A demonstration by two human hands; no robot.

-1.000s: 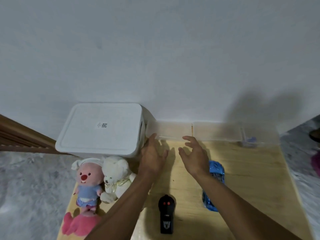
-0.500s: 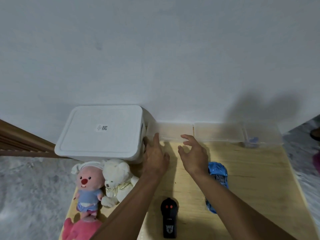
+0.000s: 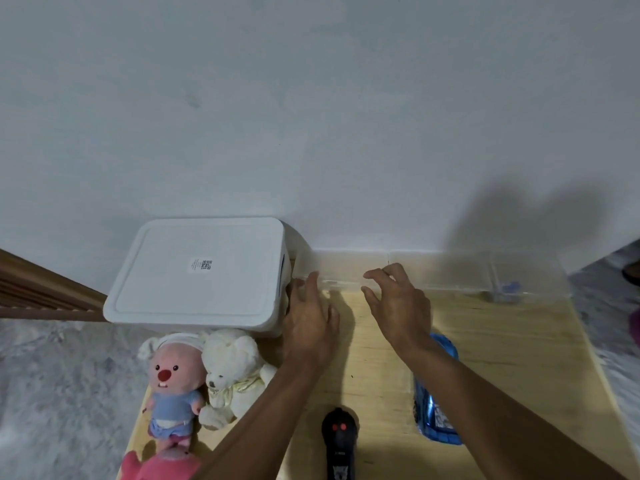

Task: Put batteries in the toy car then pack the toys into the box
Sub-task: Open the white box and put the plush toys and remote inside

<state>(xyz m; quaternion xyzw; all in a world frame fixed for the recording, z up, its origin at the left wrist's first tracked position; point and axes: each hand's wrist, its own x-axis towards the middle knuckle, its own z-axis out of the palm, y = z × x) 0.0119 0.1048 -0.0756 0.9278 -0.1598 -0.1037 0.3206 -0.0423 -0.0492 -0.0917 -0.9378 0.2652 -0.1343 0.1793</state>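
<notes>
Hands out over the pale wooden table (image 3: 502, 344), both empty with fingers spread! Left hand (image 3: 311, 317) hovers just beside the right end of the lidded white plastic box (image 3: 201, 275), our landmark at the wall. Right hand (image 3: 398, 306) reaches toward the clear plastic tray (image 3: 433, 271) running right of the box. Blue toy car (image 3: 438, 403) lies well right of the box, partly under the right forearm. Pink plush doll (image 3: 175, 382) and white teddy bear (image 3: 235, 372) sit just in front of the box; black remote control (image 3: 339, 441) lies nearer the camera.
</notes>
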